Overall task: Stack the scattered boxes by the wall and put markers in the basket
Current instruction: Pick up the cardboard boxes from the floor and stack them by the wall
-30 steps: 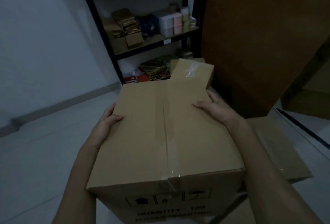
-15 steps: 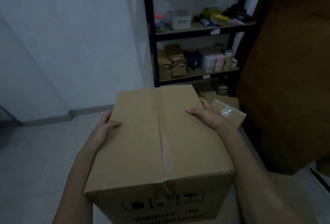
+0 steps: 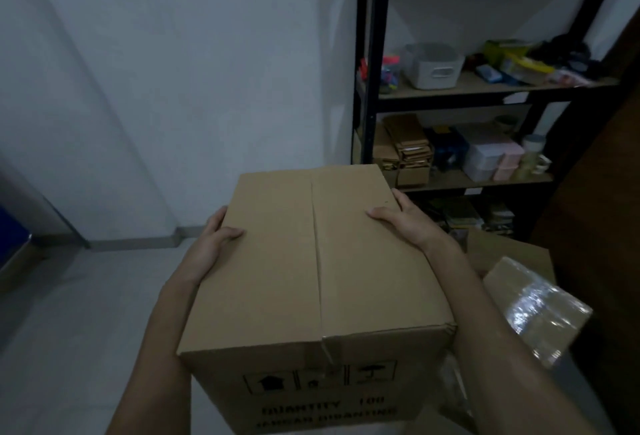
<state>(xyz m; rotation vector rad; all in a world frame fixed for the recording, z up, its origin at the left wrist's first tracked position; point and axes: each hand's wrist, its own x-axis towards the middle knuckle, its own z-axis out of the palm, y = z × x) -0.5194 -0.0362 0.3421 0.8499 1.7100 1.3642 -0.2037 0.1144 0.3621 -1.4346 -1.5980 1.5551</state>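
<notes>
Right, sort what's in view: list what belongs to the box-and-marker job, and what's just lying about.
Part of the job:
- large brown taped cardboard box, held by left hand and right hand
- smaller tape-wrapped cardboard box at lower right
- white plastic basket on the black metal shelf

Just lying about:
- flat folded cardboard cartons
- pale lidded plastic tubs
- yellow-green clutter

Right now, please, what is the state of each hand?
Left hand: grips the left side of the cardboard box, thumb on top.
Right hand: grips the right side of the same box, thumb on top.
</notes>
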